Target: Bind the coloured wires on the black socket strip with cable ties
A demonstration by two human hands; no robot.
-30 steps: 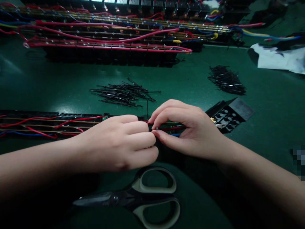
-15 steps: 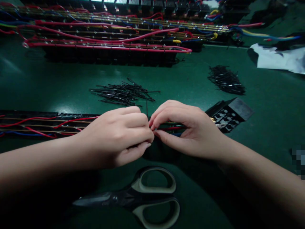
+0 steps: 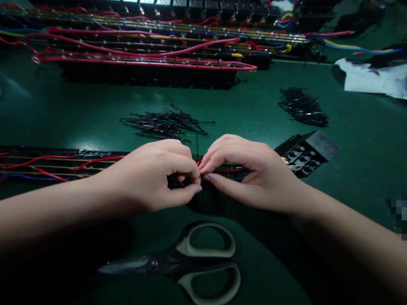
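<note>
A long black strip (image 3: 19, 152) with red and blue wires runs beneath both hands. My left hand (image 3: 149, 176) is closed, thumb and fingertips pinched together over the strip; what they pinch is hidden. Against it, fingertips nearly touching, my right hand (image 3: 257, 176) pinches the wires (image 3: 227, 171). A thin black cable tie (image 3: 197, 146) sticks up between the hands, its lower end out of sight. Past my right hand, a black block with several holes (image 3: 307, 154) sits at the strip's right end.
Scissors (image 3: 168, 263) with pale-lined handles lie nearest me. Two piles of black cable ties, one in the middle (image 3: 165, 123) and one at right (image 3: 303, 108), rest on the green table (image 3: 79, 110). Wired assemblies (image 3: 143, 53) span the back. White crumpled material (image 3: 372, 80) lies far right.
My left hand has rolled and shifted slightly left, with a gap now showing between its thumb and curled fingers. The right hand stays almost in place.
</note>
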